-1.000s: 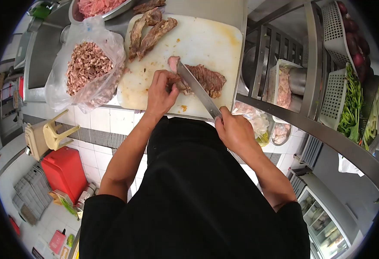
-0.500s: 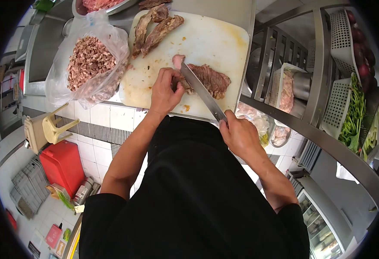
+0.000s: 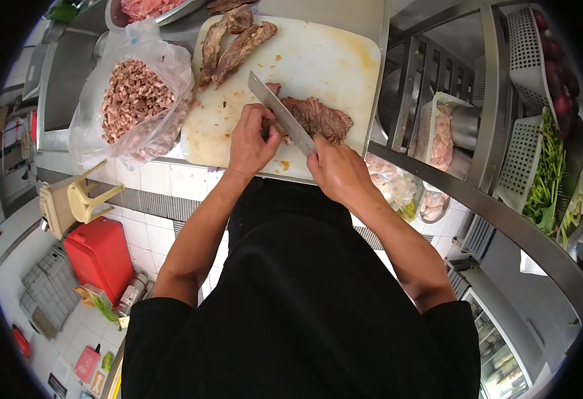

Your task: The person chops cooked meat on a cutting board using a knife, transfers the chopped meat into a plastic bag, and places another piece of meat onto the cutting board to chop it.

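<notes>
My right hand (image 3: 337, 169) is wrapped round the handle of a large knife (image 3: 285, 114). Its blade slants up and left across the near end of a cooked piece of meat (image 3: 321, 120), and I cannot tell how deep it sits. My left hand (image 3: 253, 141), fingers curled, presses on the meat's left end just beside the blade; the fingertips partly hide that end. Everything rests on a white cutting board (image 3: 345, 60) with small scraps on it. Two long strips of meat (image 3: 241, 53) lie at the board's upper left.
Left of the board stands a clear plastic bag (image 3: 184, 76) of diced meat (image 3: 135, 96). A metal bowl (image 3: 165, 18) of pink meat is behind it. On the right, a metal rack (image 3: 467, 189) holds white baskets and green vegetables (image 3: 544, 179). A red bin (image 3: 99, 256) stands on the floor.
My right hand has moved left and up with the knife, and the blade now reaches farther past the meat. My left hand stays nearly in place on the meat.
</notes>
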